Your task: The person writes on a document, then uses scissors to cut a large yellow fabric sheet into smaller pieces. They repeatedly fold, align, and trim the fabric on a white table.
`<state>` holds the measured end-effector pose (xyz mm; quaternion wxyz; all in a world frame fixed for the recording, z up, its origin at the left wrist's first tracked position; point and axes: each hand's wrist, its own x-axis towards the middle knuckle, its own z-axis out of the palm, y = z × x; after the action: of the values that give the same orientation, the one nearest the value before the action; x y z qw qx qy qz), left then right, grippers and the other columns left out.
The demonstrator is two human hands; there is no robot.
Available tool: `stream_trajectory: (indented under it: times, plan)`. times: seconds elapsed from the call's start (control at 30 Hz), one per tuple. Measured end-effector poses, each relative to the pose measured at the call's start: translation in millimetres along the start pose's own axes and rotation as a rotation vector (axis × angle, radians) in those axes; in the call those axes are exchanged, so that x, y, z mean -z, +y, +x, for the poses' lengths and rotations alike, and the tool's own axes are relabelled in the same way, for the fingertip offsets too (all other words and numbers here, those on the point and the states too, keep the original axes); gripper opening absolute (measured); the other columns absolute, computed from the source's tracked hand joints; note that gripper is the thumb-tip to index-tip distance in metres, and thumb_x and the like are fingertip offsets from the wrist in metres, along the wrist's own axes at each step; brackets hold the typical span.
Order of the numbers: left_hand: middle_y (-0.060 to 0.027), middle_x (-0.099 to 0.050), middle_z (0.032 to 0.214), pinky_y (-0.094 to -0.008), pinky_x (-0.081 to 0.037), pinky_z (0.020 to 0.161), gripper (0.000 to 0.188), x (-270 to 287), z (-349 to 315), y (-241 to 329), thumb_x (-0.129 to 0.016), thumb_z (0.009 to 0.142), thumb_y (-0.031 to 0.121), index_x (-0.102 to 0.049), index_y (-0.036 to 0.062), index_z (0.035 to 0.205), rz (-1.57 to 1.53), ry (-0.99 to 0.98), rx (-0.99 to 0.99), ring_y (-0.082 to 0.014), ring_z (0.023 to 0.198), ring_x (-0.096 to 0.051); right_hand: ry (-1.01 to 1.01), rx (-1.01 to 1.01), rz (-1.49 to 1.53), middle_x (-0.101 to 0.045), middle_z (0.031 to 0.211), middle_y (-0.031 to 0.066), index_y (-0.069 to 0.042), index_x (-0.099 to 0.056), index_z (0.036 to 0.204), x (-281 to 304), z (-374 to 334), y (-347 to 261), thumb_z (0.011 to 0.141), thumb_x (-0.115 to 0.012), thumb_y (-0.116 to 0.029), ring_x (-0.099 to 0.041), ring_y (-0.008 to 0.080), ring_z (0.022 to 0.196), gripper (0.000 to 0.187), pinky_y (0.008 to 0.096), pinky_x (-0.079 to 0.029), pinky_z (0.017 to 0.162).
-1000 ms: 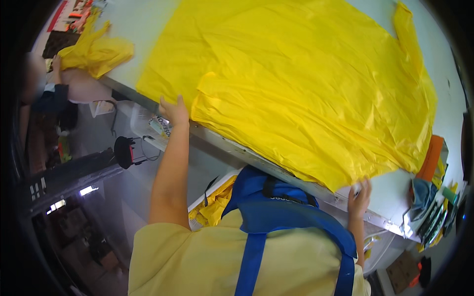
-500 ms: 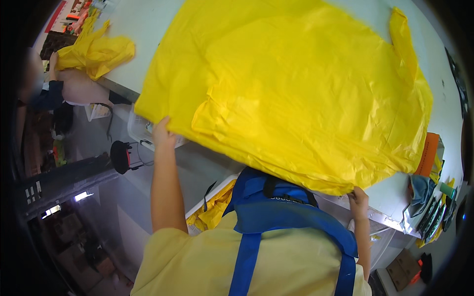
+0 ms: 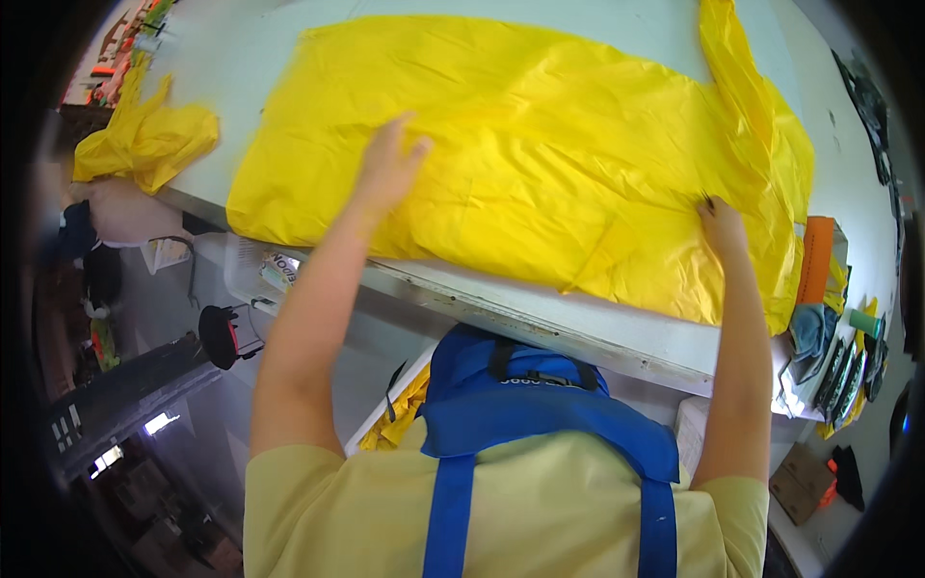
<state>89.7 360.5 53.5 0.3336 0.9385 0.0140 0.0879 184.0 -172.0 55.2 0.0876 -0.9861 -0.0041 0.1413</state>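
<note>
A large piece of shiny yellow fabric, like a raincoat, lies creased across the white table. A long, sleeve-like strip of it runs up the right side. My left hand is over the left half of the fabric, fingers apart and nothing in them; whether it touches is unclear. Toward the right end, my right hand is closed at the fabric's surface. A small dark tip shows at its fingers, too small to name.
Another person's place is at the left, beside a second yellow piece. An orange box, blue cloth and green spool crowd the right edge. Below the table are a white bin with yellow fabric and a black stool.
The fabric has come down from being held up by its near edge and now lies folded over on the table. Both hands have let that edge go and reached forward over it.
</note>
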Motion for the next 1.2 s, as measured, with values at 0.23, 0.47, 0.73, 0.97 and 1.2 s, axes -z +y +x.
stream_trajectory:
  times: [0.23, 0.47, 0.73, 0.97, 1.2]
  plan:
    - [-0.0163, -0.045, 0.133, -0.0467, -0.034, 0.102, 0.05, -55, -34, 85, -0.061, 0.084, 0.029, -0.048, 0.0055, 0.126, 0.52, -0.048, -0.019, -0.0367, 0.122, -0.041, 0.153, -0.141, 0.127, -0.064, 0.093, 0.0163, -0.005, -0.056, 0.101, -39, 1, -12, 0.09, -0.052, -0.038, -0.059, 0.0356, 0.089, 0.035, 0.044, -0.047, 0.075]
    - [-0.0134, -0.057, 0.094, -0.0424, -0.044, 0.079, 0.032, -98, -82, 164, -0.066, 0.078, 0.025, -0.057, 0.0076, 0.103, -0.047, -0.158, -0.196, -0.0314, 0.09, -0.055, 0.257, -0.122, 0.176, -0.061, 0.103, 0.016, -0.007, -0.053, 0.105, -63, 2, 1, 0.093, -0.047, -0.042, -0.058, 0.0358, 0.091, 0.037, 0.0436, -0.047, 0.074]
    - [-0.011, -0.055, 0.077, -0.0368, -0.044, 0.064, 0.019, -75, -61, 77, -0.064, 0.081, 0.014, -0.052, 0.0037, 0.092, 0.147, -0.076, 0.034, -0.0264, 0.071, -0.054, 0.27, -0.156, 0.083, -0.059, 0.108, 0.0149, -0.008, -0.051, 0.105, -72, 6, 4, 0.094, -0.043, -0.044, -0.058, 0.0363, 0.09, 0.038, 0.0449, -0.047, 0.071]
    - [0.0006, -0.047, 0.077, -0.02, -0.035, 0.057, 0.005, 14, -71, 73, -0.05, 0.095, 0.014, -0.048, 0.0093, 0.092, -1.277, -0.031, 0.668, -0.0087, 0.067, -0.043, 0.302, -0.163, 0.064, -0.06, 0.106, 0.0123, -0.01, -0.05, 0.104, -71, 2, -4, 0.094, -0.043, -0.044, -0.059, 0.0359, 0.087, 0.037, 0.0467, -0.047, 0.068]
    - [-0.0028, -0.05, 0.08, -0.0231, -0.039, 0.061, 0.005, 32, -63, 82, -0.048, 0.095, 0.011, -0.047, 0.0069, 0.092, -1.047, -0.08, 0.547, -0.0099, 0.069, -0.046, 0.458, -0.039, 0.251, -0.051, 0.119, 0.0131, -0.006, -0.047, 0.12, -64, 2, 2, 0.095, -0.044, -0.039, -0.055, 0.0287, 0.097, 0.042, 0.0404, -0.045, 0.082]
